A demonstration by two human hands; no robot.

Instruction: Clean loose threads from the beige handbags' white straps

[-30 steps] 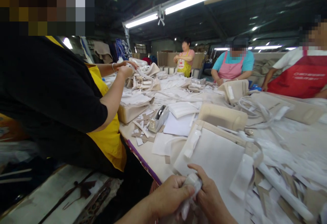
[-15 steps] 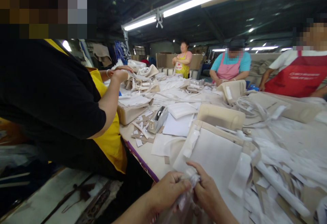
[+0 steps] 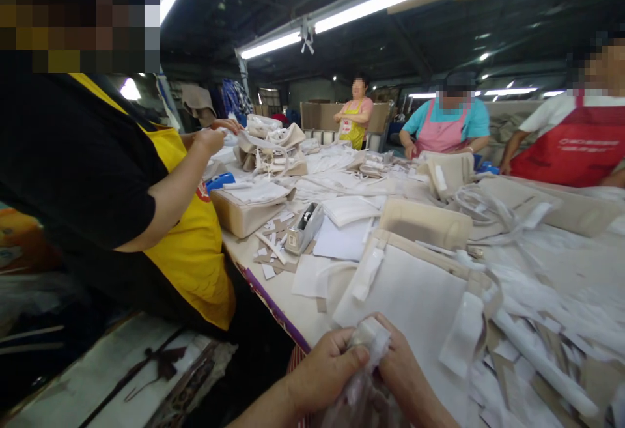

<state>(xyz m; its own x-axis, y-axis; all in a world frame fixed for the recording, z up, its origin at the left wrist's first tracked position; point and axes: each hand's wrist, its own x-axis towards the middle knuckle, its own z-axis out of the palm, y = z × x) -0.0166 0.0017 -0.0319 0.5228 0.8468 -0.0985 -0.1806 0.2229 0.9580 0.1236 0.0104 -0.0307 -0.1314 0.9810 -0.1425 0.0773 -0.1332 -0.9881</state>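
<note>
Low in the view, my left hand (image 3: 332, 369) and my right hand (image 3: 400, 356) are closed side by side on a crumpled piece of clear plastic wrapping (image 3: 371, 338). My left thumb presses on it from above. More of the wrapping hangs below my hands, out over the lower edge, and what lies inside it I cannot make out. Just beyond my hands, a beige handbag (image 3: 415, 285) lies on the table, covered with a white sheet and with white wrapping around its side straps.
A tape dispenser (image 3: 303, 229) stands on the cluttered table (image 3: 288, 298) near paper scraps (image 3: 276, 255). Another wrapped bag (image 3: 249, 210) is at left. A co-worker in a yellow apron (image 3: 190, 239) stands close on my left; several others work across the table.
The plastic bunched in my hands has turned and stands up more between my fingers. The co-worker on the left has drawn back, uncovering a blue object on the table.
</note>
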